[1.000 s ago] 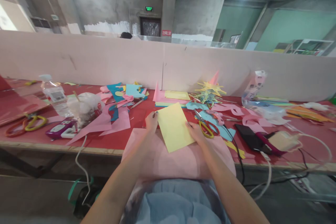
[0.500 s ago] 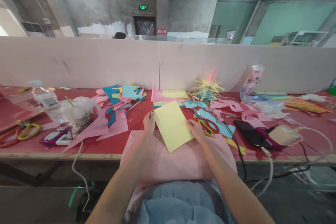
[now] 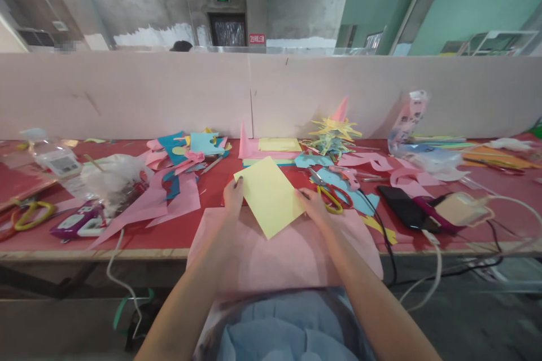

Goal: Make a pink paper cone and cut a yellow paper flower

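Observation:
A sheet of yellow paper (image 3: 269,197) is held up between my two hands, turned so one corner points down toward me. My left hand (image 3: 234,196) pinches its left corner. At the right corner, my right hand (image 3: 312,204) grips it between thumb and fingers. Under the sheet, a pink cloth or paper (image 3: 279,265) hangs over the table's front edge onto my lap. Just beyond my right hand lie scissors (image 3: 332,198) with yellow and red handles, and a pink glue gun (image 3: 346,175) on blue paper.
Pink and blue paper scraps (image 3: 180,194) lie left of my hands. A fringed paper tree (image 3: 334,127) stands at the back by the partition (image 3: 169,93). To the right are a black phone (image 3: 400,208) and cables; a plastic bottle (image 3: 55,155) and more scissors (image 3: 34,215) are left.
The yellow sheet has turned a little, and its lower corner has shifted slightly left. Both hands still hold it. The view has shifted slightly.

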`<state>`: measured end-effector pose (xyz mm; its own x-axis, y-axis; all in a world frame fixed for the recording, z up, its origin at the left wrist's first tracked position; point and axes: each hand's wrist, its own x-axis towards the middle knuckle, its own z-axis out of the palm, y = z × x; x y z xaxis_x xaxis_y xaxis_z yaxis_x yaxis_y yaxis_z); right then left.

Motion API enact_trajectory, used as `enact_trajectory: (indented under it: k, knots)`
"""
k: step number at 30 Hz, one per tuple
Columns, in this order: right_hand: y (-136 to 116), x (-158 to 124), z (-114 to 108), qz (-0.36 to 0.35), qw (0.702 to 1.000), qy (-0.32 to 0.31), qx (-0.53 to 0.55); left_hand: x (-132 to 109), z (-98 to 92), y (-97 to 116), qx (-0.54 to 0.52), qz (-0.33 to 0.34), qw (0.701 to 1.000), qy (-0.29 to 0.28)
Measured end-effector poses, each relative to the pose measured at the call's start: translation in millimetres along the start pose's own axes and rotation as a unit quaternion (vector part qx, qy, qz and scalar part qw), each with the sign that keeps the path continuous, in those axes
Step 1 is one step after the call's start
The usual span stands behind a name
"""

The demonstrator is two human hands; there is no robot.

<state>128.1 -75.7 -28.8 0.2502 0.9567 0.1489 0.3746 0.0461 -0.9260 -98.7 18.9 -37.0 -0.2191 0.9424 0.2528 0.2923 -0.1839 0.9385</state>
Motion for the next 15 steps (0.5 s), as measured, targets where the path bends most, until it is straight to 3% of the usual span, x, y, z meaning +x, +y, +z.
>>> enact_trajectory:
  k: [5, 9, 15]
  knots:
    - [2.5, 4.4, -0.9, 0.014, 1.000, 0.012, 0.008, -15.2, 0.2, 14.9, 0.008, 0.032, 0.999, -0.039]
    - [3.7, 5.7, -2.4, 0.030, 0.999, 0.016, 0.004, -20.6, 3.4, 20.9, -0.008, 0.009, 0.996, -0.092]
    - [2.6, 3.6, -6.4, 0.073, 0.996, 0.054, 0.020, -21.0, 0.5, 29.2, -0.049, 0.016, 0.994, -0.097]
